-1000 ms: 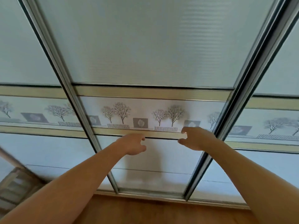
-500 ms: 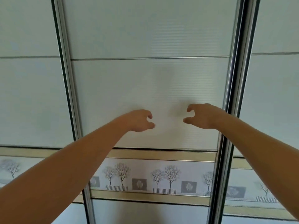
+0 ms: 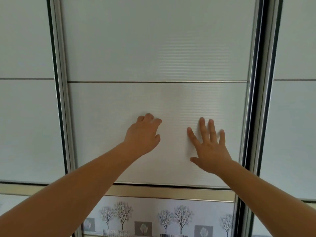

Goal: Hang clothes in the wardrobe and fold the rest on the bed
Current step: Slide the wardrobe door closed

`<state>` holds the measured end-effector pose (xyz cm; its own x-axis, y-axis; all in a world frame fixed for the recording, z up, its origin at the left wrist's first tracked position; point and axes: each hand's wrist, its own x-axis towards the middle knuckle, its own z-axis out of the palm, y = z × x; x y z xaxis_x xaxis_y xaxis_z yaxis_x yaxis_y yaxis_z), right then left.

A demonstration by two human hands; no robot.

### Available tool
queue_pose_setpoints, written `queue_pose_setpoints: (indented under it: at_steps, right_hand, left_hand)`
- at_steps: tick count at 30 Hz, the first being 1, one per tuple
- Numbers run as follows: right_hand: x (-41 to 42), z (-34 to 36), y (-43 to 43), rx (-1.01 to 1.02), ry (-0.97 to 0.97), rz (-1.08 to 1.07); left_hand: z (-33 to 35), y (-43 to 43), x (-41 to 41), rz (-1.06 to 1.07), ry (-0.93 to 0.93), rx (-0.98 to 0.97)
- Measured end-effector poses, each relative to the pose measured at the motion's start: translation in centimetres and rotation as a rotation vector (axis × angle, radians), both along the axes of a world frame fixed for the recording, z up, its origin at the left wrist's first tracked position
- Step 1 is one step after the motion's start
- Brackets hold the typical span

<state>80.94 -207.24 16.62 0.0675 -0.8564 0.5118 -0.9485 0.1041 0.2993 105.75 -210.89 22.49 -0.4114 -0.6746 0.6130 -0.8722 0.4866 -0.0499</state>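
Wardrobe is shut. No clothes, hangers or bed are seen in view. Left door panel (image 3: 25, 125) at 9 o'clock is not touched. Left stile (image 3: 59, 100) of the middle door (image 3: 153, 48) is bare; no handle is seen on it.

Left hand (image 3: 142, 135), at 7 o'clock of frame centre, is laid on the middle door with fingers loosely bent and tips on the ribbed panel, nothing gripped. Right hand (image 3: 211, 151), at 4 o'clock of centre, is laid flat with fingers straight and spread, nothing held. Right stile (image 3: 253, 100) is found near it at 3 o'clock. A dark gap (image 3: 264, 82) is seen past that, then the right door panel (image 3: 294, 134).

Step judged: middle door to be slid open by friction alone.

- Left fingers are best flattened like the right, so both palms are loaded.
- Pressure is applied into the panel first, then sideways along the track, kept level so the door is not racked.
- The thin panel is likely to flex, so the push is better moved toward a stile or the metal cross rail (image 3: 171, 192) at 6 o'clock.
- Slide direction cannot be told from here.
- Fingers are to be kept out of the overlap at the stiles.
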Motion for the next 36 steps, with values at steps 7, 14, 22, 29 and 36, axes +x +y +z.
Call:
queue_pose_setpoints:
  at_steps: [7,14,22,29,36]
  right_hand:
    - [1.3,-2.3,-3.0,-0.152,-0.003,0.026]
    - [5.3,-3.2,-5.0,-0.202,-0.024,0.118]
    - [11.1,-3.5,-7.3,-0.165,-0.025,0.274]
    - [14.1,-4.0,-8.9,-0.108,0.123,0.379]
    - [12.4,-4.4,-6.2,-0.464,-0.316,0.765]
  left_hand:
    - [1.9,-4.4,-0.8,-0.107,0.073,-0.381]
    - [6.9,-6.6,-3.4,-0.082,0.033,-0.478]
    - [9.3,-6.6,-8.9,-0.138,-0.064,-0.541]
    - [9.4,-7.2,-8.3,-0.014,-0.088,-0.543]
    - [9.3,-8.3,-3.9,0.037,-0.072,-0.513]
